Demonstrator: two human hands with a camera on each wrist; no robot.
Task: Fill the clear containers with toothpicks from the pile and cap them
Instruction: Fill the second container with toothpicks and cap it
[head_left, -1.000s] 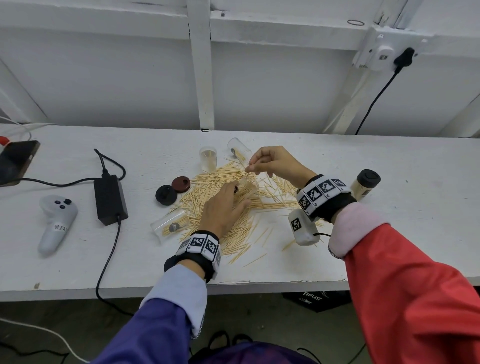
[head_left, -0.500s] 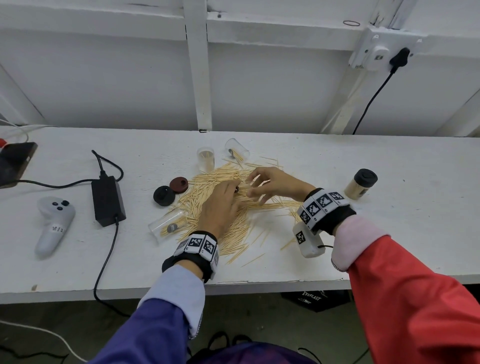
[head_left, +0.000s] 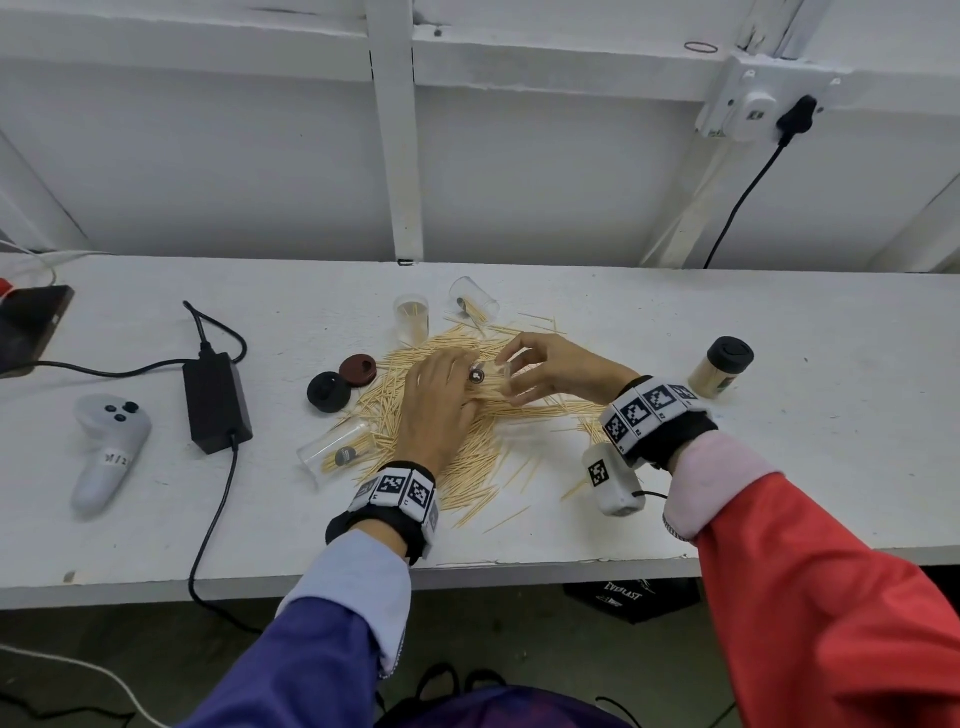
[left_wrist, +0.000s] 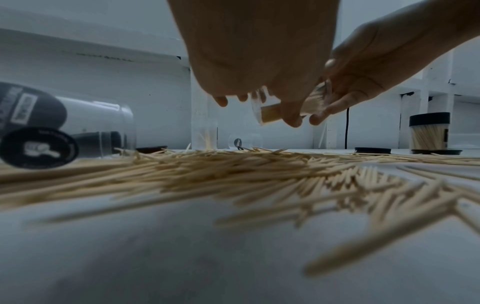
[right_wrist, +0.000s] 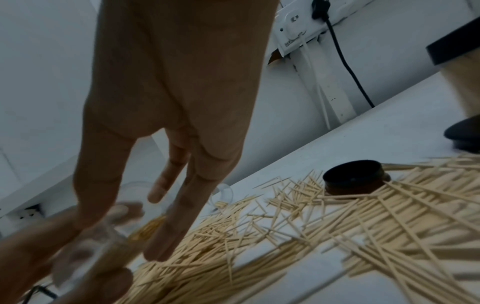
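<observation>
hands: your left hand (head_left: 441, 400) and right hand (head_left: 550, 369) are together over the heap, both curled round one small clear plastic container (head_left: 491, 376) lying sideways, partly full of toothpicks
pile: the loose pale wooden toothpick pile (head_left: 467, 447) sits mid-bench, its strays reaching toward the near edge of the white bench (head_left: 831, 322)
room: bare bench to the right, between the pile and the black-capped full toothpick jar (head_left: 721, 368)
left side: round black lid (head_left: 328, 392) and dark red lid (head_left: 358, 370) just beside the pile, tipped clear container (head_left: 335, 452) touching it
change: half a second ago your right fingers were down in the pile; now they're raised on the container
</observation>
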